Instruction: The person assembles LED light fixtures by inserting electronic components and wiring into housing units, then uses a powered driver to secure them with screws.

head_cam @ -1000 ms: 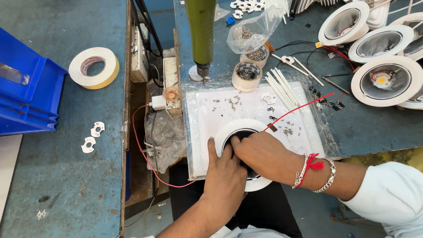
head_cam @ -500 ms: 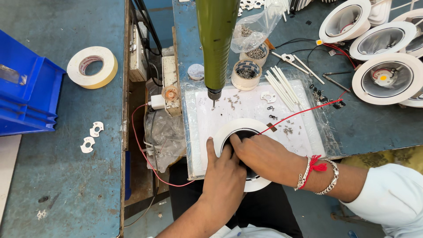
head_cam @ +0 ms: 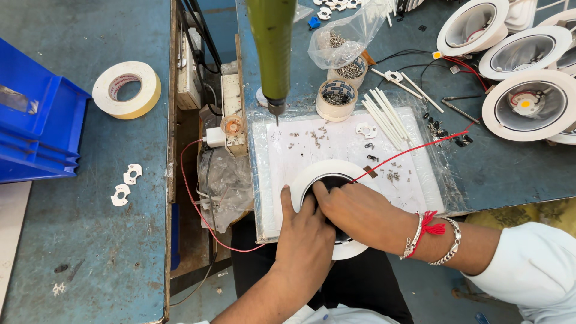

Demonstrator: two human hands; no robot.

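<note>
A round white downlight housing (head_cam: 312,174) lies on a plastic-covered white mat (head_cam: 414,186) at the near edge of the blue bench. My left hand (head_cam: 303,237) rests on its near left rim, thumb along the ring. My right hand (head_cam: 360,210) reaches in from the right, fingers inside the dark centre opening; what the fingertips touch is hidden. A red wire (head_cam: 414,150) runs from the housing toward the far right. A green electric screwdriver (head_cam: 272,48) hangs tip-down over the mat's far left corner, held by neither hand.
Small screws (head_cam: 315,138) lie scattered on the mat, beside white sleeves (head_cam: 384,117) and two cups of screws (head_cam: 336,99). More white downlights (head_cam: 525,105) stand at the far right. On the left bench sit a tape roll (head_cam: 126,90), a blue bin (head_cam: 36,129) and white brackets (head_cam: 127,183).
The hanging green screwdriver has dropped lower and swung slightly right over the mat's far edge. Both hands stay on the housing, hardly moved.
</note>
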